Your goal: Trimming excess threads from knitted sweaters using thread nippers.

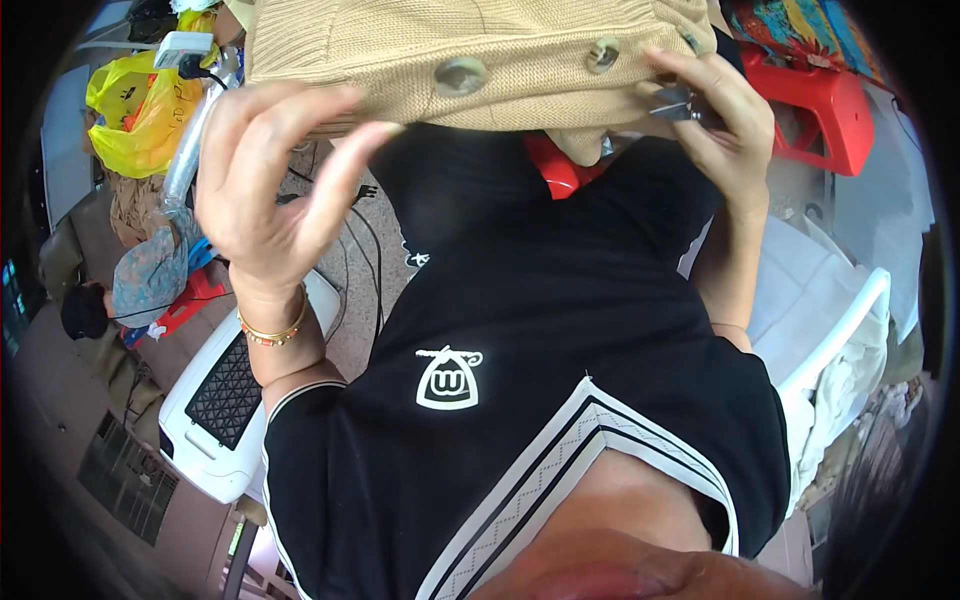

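A tan knitted garment (530,85) lies across my lap at the top, its ribbed band carrying a large marbled brown button (461,76) and a second button (603,55) farther right. My left hand (275,180) is raised by the garment's left end, thumb and fingers apart, with nothing visible between them; the fingertips are slightly blurred. In my right hand (725,120), at the band's right end, is a small dark pair of thread snips (672,103). The fingers curl around the snips beside the knit, and part of the tool is hidden by them.
A yellow plastic bag (140,112) and a white plug adapter (183,50) are at the upper left. Dark cables (372,255) run over the floor beside a white panelled appliance (235,400). Another person (150,265) sits farther left. Red plastic furniture (845,120) stands right of a white-framed chair (835,335).
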`<state>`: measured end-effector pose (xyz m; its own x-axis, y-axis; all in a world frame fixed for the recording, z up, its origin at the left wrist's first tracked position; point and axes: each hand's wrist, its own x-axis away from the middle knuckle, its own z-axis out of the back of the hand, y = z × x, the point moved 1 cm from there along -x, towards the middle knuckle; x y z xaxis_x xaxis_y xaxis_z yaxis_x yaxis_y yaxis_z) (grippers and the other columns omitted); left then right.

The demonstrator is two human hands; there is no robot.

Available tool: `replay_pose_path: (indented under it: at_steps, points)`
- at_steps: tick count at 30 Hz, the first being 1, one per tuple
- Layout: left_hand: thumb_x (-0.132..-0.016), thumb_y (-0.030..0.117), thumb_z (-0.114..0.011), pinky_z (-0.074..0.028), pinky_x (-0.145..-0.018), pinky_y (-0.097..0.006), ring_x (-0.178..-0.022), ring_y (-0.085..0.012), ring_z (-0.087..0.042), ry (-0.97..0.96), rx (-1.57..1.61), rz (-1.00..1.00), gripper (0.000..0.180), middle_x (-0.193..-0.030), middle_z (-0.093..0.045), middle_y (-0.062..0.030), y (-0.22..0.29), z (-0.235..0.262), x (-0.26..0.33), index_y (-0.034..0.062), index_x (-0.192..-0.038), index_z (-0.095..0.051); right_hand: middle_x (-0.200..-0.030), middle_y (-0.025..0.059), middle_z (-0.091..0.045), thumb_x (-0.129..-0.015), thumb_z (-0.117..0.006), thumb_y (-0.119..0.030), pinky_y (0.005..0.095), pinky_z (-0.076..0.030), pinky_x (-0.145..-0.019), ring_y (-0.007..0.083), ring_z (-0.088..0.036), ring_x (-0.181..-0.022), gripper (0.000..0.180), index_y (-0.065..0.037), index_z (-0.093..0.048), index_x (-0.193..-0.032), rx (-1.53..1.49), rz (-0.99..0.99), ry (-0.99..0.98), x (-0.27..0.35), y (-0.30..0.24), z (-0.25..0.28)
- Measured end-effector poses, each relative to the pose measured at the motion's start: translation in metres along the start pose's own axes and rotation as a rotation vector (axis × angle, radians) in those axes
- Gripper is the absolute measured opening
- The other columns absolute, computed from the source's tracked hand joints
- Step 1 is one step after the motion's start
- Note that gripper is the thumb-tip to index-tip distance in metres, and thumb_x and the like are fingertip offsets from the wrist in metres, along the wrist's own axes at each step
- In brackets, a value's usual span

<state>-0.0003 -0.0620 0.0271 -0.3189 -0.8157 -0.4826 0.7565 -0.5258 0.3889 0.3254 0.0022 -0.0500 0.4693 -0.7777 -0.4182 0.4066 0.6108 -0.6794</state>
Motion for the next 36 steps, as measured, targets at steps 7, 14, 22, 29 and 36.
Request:
replay_pose_path:
  at_steps: [7,14,22,29,36]
  points:
    - [-0.061,0.021,-0.09,-0.041,-0.073,-0.029,-0.08,-0.0149,-0.051,-0.061,-0.189,-0.194,0.049,-0.089,-0.056,0.0001,0.008,-0.027,-0.009,0.0136,-0.107,-0.076,-0.1,0.0069,-0.063,-0.069,-0.083,-0.002,0.0206,-0.042,-0.065,0.0113,-0.053,-0.078,0.058,0.002,-0.063,-0.123,-0.091,0.095,0.033,-0.004,-0.027,-0.024]
    - [-0.065,0.011,-0.085,-0.039,-0.071,-0.027,-0.08,-0.0139,-0.051,-0.03,-0.135,-0.254,0.032,-0.085,-0.054,0.0021,0.004,-0.042,-0.016,0.0176,-0.096,-0.08,-0.089,0.0104,-0.063,-0.075,-0.081,-0.007,0.0281,-0.047,-0.066,0.0189,-0.061,-0.079,0.037,0.0,-0.07,-0.11,-0.198,-0.042,0.122,-0.024,-0.056,-0.027]
    - [-0.06,0.016,-0.089,-0.039,-0.07,-0.027,-0.079,-0.0126,-0.052,0.221,-0.094,-0.131,0.035,-0.084,-0.056,0.0057,-0.002,-0.039,0.011,0.0219,-0.094,-0.081,-0.081,0.0015,-0.06,-0.071,-0.082,-0.007,0.0255,-0.045,-0.057,0.0141,-0.058,-0.067,0.039,-0.007,-0.073,-0.11,-0.043,0.034,0.058,-0.034,-0.078,-0.041]
    - [-0.06,0.018,-0.09,-0.039,-0.073,-0.028,-0.079,-0.0134,-0.052,0.219,-0.115,-0.105,0.032,-0.084,-0.056,0.0055,0.001,-0.036,0.019,0.0222,-0.09,-0.079,-0.079,0.0011,-0.061,-0.075,-0.078,-0.006,0.0256,-0.045,-0.056,0.0142,-0.059,-0.065,0.028,-0.007,-0.074,-0.103,0.08,0.083,0.095,-0.038,-0.082,-0.049]
    - [-0.066,0.007,-0.087,-0.043,-0.066,-0.025,-0.073,-0.0121,-0.051,0.108,-0.123,-0.244,0.025,-0.087,-0.051,-0.001,0.011,-0.029,0.013,0.0072,-0.089,-0.076,-0.079,0.0029,-0.062,-0.076,-0.077,-0.006,0.0279,-0.047,-0.057,0.0171,-0.06,-0.067,0.022,-0.005,-0.073,-0.098,0.133,0.138,0.107,-0.04,-0.087,-0.053]
